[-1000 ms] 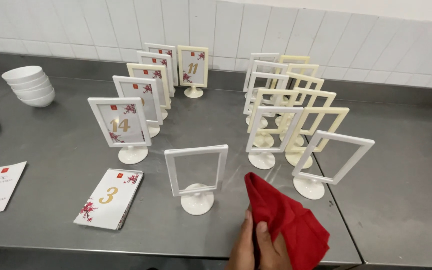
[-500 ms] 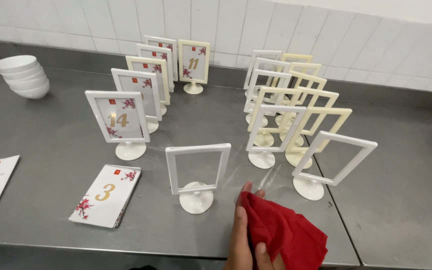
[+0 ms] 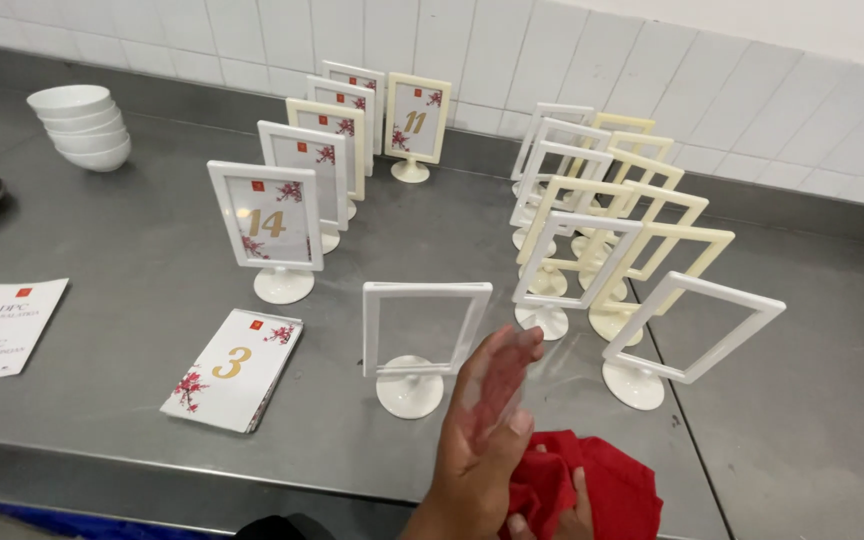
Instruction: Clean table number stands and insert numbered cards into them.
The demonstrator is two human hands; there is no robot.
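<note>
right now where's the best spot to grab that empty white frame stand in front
Probably by a side bar of the empty frame stand, coming from the front right, where the left hand already is. The frame stands upright on a thin stem and round foot, with open counter around it and no card inside.

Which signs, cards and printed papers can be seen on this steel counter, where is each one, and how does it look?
Filled table signs: left row running back to the wall, white or cream frames, white cards with gold numerals and red blossoms.
Empty frames: right cluster, white and cream.
One empty white frame: front centre, beside the left hand.
Card stack: flat, front left, same design.
White papers: far left edge, dark print.
</note>
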